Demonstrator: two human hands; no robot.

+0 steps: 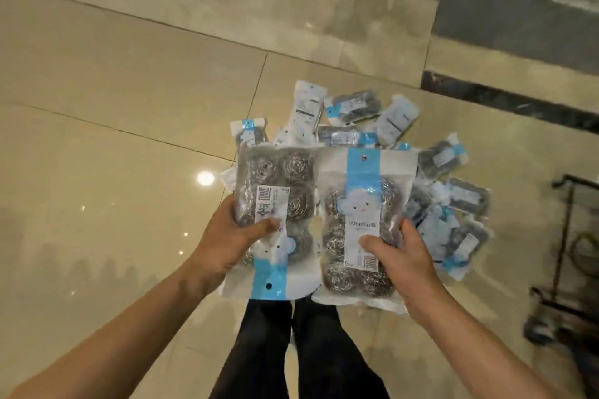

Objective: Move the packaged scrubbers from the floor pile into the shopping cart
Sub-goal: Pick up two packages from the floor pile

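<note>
Each hand grips one scrubber pack, thumb on front: the left hand point(227, 236) holds an upside-down pack point(275, 204), the right hand point(402, 256) an upright one point(359, 204). The floor pile point(389, 139) lies beyond the person's legs point(291, 350). Open tiled floor point(113, 107) spreads leftward; the cart frame point(567, 236) stands at the right edge.

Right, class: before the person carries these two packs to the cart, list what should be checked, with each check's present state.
1. Left hand grips its scrubber pack: ok.
2. Right hand grips its scrubber pack: ok.
3. Both packs lifted off the floor pile: ok.
4. Shopping cart in view, at the right edge: ok.
5. Room in the cart's basket: cannot tell.
6. Pile emptied: not ok, many packs remain.
</note>
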